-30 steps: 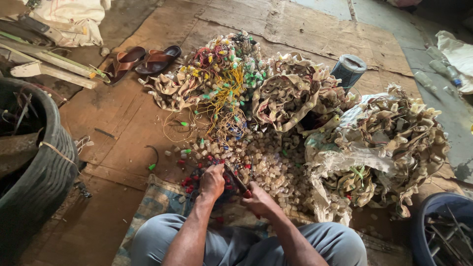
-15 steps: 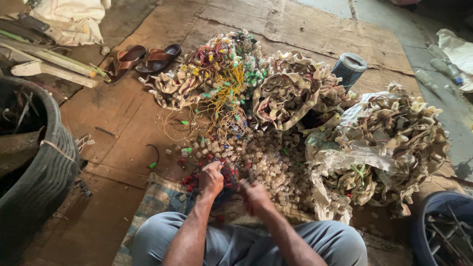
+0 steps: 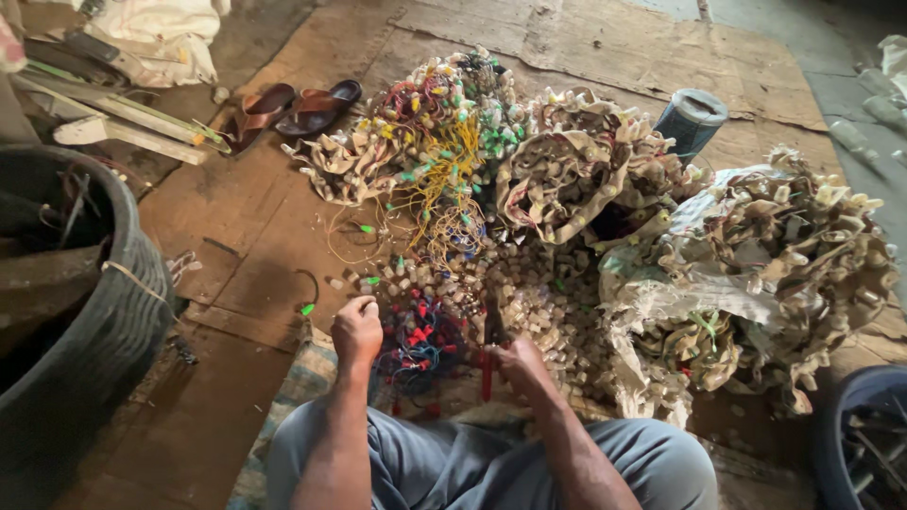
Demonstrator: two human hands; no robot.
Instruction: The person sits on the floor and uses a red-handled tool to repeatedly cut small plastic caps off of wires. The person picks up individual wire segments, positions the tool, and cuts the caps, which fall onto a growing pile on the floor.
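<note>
My left hand (image 3: 356, 331) clenched on a small piece — unclear what, right hand (image 3: 515, 366) grasping red-handled cutters (image 3: 488, 349), red wire tangle (image 3: 420, 342) between, sandals (image 3: 288, 109) far left.

Far left: pair of brown sandals (image 3: 293, 109) side by side on cardboard sheets (image 3: 605, 42) that cover the floor. Beyond them a white sack (image 3: 161, 38), w/ pale wooden sticks (image 3: 123, 123) lying just beside it. Near left: big dark round tub (image 3: 85, 312), scrap bits inside, cord across its rim. Far centre-right: small blue-grey can (image 3: 692, 118), upright, touching the heaps. Right: large mound of beige bulb holders (image 3: 784, 255) on torn pale sacking. Near right corner: blue bucket (image 3: 850, 416), rods in it, partly cut off. Far right edge: clear plastic bottles (image 3: 864, 132) on grey floor.
</note>
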